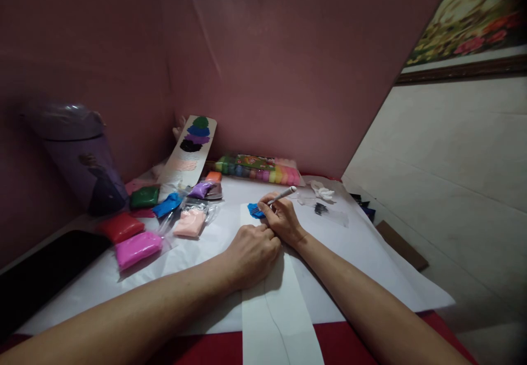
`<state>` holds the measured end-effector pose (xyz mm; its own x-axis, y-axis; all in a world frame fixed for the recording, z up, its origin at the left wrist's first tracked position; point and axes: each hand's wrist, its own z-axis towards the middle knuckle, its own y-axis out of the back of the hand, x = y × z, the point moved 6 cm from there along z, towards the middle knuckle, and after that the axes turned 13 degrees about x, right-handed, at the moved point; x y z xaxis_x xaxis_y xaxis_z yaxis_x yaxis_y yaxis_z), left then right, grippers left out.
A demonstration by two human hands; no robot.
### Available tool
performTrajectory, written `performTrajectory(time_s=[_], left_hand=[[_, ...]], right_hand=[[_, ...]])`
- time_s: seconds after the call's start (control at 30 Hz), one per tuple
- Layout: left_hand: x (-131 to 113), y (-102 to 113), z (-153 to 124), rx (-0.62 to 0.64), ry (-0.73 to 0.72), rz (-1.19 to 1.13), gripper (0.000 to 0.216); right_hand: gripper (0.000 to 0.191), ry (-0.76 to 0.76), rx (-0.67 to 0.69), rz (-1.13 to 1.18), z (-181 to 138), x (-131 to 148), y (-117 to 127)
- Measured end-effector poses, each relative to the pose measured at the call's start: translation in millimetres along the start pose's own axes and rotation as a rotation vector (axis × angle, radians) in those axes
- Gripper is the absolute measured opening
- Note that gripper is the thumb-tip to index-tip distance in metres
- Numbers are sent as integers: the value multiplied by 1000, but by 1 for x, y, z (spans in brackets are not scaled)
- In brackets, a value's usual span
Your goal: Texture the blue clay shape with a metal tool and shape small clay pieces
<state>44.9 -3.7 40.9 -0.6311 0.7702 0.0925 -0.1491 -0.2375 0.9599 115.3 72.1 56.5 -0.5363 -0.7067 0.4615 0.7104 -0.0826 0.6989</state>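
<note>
Blue clay [255,210] sits flat on the far end of the white strip [284,310], the end away from the person. The strip lies long-ways on the desk [370,255], running from the person's body out toward the pink wall.

The right hand [283,219] rests on the strip just to the right of the clay. Its grip is closed tight on a thin white stick [284,194]. The stick leans: its low tip touches the clay, and its top end points up, to the right and away from the person. So the clay is at the left end of the stick, right at the fingertips.

The left hand [252,254] rests on the strip too, nearer the person than the clay. Its grip is curled into a fist, and nothing shows inside it. It is just beside the right hand. The right hand is the one nearer the clay.

Left of the strip lie small bags of clay: pink [138,247], red [121,226], peach [189,222] and green [145,196]. Past the far end of the strip is a long box of colours [259,170]. It has a label, but the words are too small to read. A card with colour blobs [191,151] leans up to the far left of the strip. No writing can be read on it.
</note>
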Motion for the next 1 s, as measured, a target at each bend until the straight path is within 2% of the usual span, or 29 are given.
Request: performTrajectory(time_s=[0.43, 0.6, 0.8, 1.0], left_hand=[[0, 0, 0, 6, -3, 9, 16], [0, 1, 0, -19, -4, 10, 17], [0, 0, -1, -13, 2, 11, 16], [0, 0, 0, -21, -8, 8, 17]], right_hand=[[14, -15, 6, 7, 0, -2, -1], [16, -50, -33, 40, -1, -5, 1], [14, -30, 11, 34, 0, -2, -1], [17, -81, -39, 79, -2, -7, 2]])
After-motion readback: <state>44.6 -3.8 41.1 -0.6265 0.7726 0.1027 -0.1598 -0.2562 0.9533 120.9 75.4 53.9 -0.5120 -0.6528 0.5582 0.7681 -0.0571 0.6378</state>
